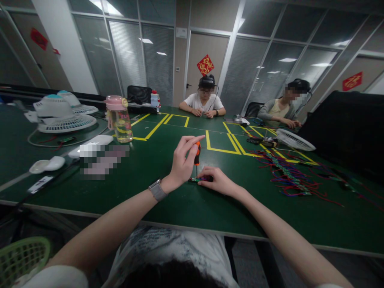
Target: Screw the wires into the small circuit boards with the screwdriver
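Observation:
Near the middle of the green table (144, 196), my left hand (185, 158) closes around the handle of an orange and black screwdriver (197, 154), held upright. Its thin shaft points down at a small green circuit board (194, 180) lying on the tabletop. My right hand (216, 181) pinches the right end of that board, with red and blue wires partly showing under the fingers. Whether the screwdriver's tip sits in a screw is too small to tell. A watch is on my left wrist.
A row of wired circuit boards (289, 174) lies to the right. Left are a drink bottle (120, 120), white fans (66, 114) and an earbud case (48, 165). Yellow tape (223, 151) marks the table. Two people sit across, and a green basket (25, 260) stands below left.

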Action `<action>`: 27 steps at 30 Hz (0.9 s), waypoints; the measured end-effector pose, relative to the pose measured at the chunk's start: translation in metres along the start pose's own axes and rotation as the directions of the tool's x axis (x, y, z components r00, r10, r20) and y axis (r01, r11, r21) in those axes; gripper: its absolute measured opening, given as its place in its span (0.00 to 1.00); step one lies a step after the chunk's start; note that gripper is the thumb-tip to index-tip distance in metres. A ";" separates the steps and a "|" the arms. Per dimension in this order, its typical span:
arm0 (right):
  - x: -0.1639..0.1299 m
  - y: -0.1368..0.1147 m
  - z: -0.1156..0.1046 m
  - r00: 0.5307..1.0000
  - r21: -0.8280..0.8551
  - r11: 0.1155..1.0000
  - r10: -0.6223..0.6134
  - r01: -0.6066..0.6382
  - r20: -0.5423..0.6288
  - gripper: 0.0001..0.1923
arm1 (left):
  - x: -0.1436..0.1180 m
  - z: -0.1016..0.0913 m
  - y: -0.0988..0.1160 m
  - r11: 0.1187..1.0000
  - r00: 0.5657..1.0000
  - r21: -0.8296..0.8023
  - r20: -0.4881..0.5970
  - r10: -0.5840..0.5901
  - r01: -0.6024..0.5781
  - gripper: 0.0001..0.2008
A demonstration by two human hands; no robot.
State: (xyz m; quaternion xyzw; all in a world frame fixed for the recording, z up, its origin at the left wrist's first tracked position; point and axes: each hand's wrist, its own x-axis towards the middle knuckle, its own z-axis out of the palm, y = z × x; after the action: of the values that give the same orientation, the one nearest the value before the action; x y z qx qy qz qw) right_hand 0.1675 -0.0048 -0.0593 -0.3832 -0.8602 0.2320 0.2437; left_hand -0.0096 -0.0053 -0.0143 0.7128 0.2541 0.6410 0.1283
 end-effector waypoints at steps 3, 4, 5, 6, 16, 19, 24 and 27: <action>0.000 0.001 0.000 1.000 -0.002 1.000 -0.003 0.003 -0.003 0.09 | -0.001 0.001 -0.002 0.992 0.998 -0.111 0.033 -0.051 0.054 0.16; 0.000 0.001 0.000 1.000 -0.005 1.000 -0.004 0.004 -0.002 0.09 | -0.001 0.002 -0.002 0.990 0.998 -0.127 0.033 -0.061 0.065 0.16; 0.000 0.001 0.000 1.000 -0.006 1.000 -0.003 0.003 0.000 0.09 | -0.001 0.002 -0.002 0.990 0.998 -0.125 0.024 -0.064 0.067 0.16; 0.000 0.001 0.000 1.000 -0.007 1.000 -0.002 0.002 0.001 0.09 | -0.001 0.002 -0.002 0.993 0.998 -0.106 0.013 -0.057 0.058 0.15; 0.000 -0.001 0.000 1.000 -0.002 1.000 0.003 -0.003 -0.002 0.09 | -0.001 0.000 -0.001 1.000 1.000 0.002 0.003 0.004 -0.004 0.15; 0.000 -0.002 0.000 1.000 -0.001 1.000 0.007 -0.007 -0.007 0.08 | -0.001 0.002 -0.003 0.992 0.998 -0.115 0.038 -0.043 0.047 0.17; 0.000 -0.001 0.000 1.000 0.001 1.000 0.005 -0.005 -0.013 0.08 | 0.000 0.002 0.000 0.999 1.000 -0.031 0.002 -0.011 0.011 0.12; 0.000 0.000 0.001 1.000 0.003 1.000 0.003 -0.003 -0.013 0.08 | 0.001 0.000 0.002 0.998 0.999 0.043 -0.023 0.038 -0.037 0.10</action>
State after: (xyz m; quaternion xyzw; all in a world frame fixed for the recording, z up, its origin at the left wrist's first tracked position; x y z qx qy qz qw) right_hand 0.1670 -0.0052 -0.0597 -0.3857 -0.8576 0.2310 0.2497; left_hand -0.0088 -0.0059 -0.0127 0.7124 0.2558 0.6461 0.0982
